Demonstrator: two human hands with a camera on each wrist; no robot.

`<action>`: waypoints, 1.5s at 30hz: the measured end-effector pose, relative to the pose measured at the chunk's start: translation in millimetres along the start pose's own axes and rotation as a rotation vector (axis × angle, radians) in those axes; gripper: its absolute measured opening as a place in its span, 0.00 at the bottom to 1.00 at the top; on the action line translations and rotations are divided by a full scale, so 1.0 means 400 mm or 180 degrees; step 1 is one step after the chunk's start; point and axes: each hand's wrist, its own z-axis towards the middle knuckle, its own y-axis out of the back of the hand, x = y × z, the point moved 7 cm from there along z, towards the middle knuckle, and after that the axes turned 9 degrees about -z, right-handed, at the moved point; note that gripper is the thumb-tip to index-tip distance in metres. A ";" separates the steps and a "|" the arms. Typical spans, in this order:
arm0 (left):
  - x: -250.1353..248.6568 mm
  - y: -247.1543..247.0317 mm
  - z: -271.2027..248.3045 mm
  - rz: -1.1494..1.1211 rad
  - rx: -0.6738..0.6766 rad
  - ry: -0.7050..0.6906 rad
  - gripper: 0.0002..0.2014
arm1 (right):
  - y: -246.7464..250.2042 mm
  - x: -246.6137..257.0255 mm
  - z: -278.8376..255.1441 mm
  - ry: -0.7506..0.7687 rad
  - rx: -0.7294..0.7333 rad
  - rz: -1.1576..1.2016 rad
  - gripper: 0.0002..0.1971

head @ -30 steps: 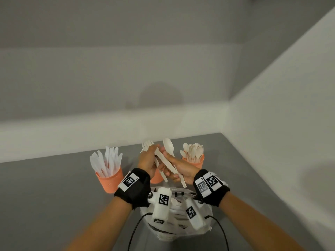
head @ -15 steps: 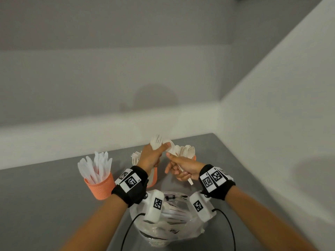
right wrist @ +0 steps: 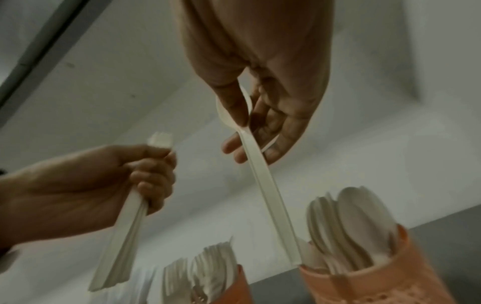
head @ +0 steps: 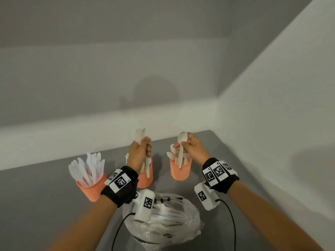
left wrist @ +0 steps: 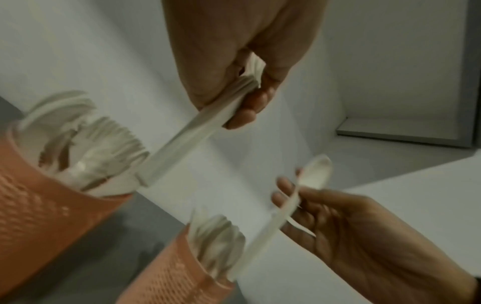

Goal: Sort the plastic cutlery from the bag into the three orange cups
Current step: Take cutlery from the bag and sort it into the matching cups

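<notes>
our left hand (head: 138, 153) is fisted round a small bunch of forks (head: 140, 135), tines up above the knuckles, handles hanging down over the middle cup (head: 145, 178). in the left wrist view the handles (left wrist: 182, 133) slant toward that cup's mouth, their ends just at the forks already standing in it. our right hand (head: 193, 147) pinches a spoon (head: 181, 142) at the neck between thumb and fingers, bowl up, handle pointing down into the right cup (head: 180, 171); the right wrist view shows the handle tip (right wrist: 291, 253) right at the rim among the other spoons (right wrist: 351, 226).

half a second ago our hands were close together, nearly touching in front of the cups; now they're apart, each over its own cup. the fork bunch sits higher and more upright than it did, and the spoon, which lay slanted across our right fingers, now hangs almost straight down. a second ago both hands were on the same clutch of cutlery, so the split is new.

out from there: the left cup (head: 92, 189) is packed with knives (head: 88, 167), tilted a little toward the left. the bag (head: 163, 223) sits nearest us on the grey table (head: 36, 205), between our forearms, with more white cutlery showing through the clear plastic.
</notes>
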 end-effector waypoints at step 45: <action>0.199 0.034 0.108 0.4219 0.0381 -0.0547 0.34 | -0.028 -0.214 0.061 0.0294 0.0142 -0.3238 0.47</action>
